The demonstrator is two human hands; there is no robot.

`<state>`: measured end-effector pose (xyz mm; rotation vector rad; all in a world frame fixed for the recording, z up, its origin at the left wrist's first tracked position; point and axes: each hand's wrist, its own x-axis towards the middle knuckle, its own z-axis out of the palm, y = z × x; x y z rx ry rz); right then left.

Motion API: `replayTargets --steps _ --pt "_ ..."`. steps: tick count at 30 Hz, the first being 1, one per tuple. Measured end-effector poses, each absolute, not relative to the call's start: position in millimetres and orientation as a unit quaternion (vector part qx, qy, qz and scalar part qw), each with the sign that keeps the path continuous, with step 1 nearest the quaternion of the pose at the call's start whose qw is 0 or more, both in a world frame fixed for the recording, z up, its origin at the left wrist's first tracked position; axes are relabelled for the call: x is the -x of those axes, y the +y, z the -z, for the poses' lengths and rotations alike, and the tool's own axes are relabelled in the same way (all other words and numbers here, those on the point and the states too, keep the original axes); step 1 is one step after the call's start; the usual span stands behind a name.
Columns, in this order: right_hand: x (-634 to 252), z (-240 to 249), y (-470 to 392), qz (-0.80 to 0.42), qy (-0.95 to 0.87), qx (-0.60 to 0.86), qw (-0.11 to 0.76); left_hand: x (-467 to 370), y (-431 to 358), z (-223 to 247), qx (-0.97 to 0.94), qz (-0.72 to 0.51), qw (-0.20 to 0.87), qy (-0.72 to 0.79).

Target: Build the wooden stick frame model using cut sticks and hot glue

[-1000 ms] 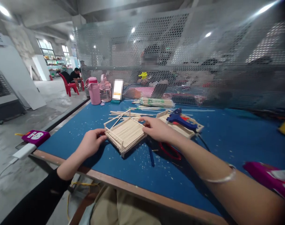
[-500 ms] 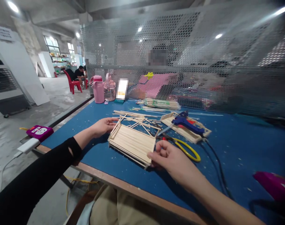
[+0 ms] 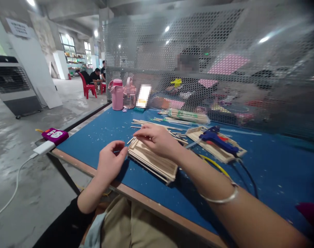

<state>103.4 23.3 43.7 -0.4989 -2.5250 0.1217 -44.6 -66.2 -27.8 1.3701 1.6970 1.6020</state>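
Observation:
A rectangular frame of pale wooden sticks [image 3: 153, 160], with a flat slatted face and raised stick edges, lies on the blue table [image 3: 84, 136]. My left hand [image 3: 110, 161] is just off its left end, fingers loosely curled and a gap showing between thumb and fingers. Across the upper part of the frame reaches my right hand [image 3: 157, 137], its fingertips pinched together near the upper left corner. Whatever lies between those fingertips is too small to make out. Loose sticks [image 3: 143, 122] lie behind the frame, partly covered by my right hand.
To the right, a blue glue gun [image 3: 218, 140] rests on a second stick frame [image 3: 213, 148]. A yellow handle [image 3: 216, 164] shows beyond my right forearm. Bundled sticks [image 3: 189, 116], a pink jug [image 3: 117, 94] and a perforated metal screen [image 3: 157, 51] are at the back. A purple box [image 3: 55, 136] sits at the left edge.
My right hand has left the frame's right end and crossed over to its upper left. My left hand has drawn back toward me from the upper left corner. The view has shifted slightly.

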Motion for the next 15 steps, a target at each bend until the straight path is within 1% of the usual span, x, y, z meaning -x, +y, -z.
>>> replayTargets --steps 4,6,15 --pt "-95 -25 32 -0.013 -0.913 0.186 0.362 42 -62 23 -0.512 -0.561 0.195 0.621" --pt "-97 -20 30 -0.006 -0.908 0.176 0.381 41 -60 22 -0.525 -0.555 0.184 0.618" --pt "-99 -18 34 0.005 -0.914 0.150 0.377 39 -61 24 -0.530 -0.556 0.161 0.620"
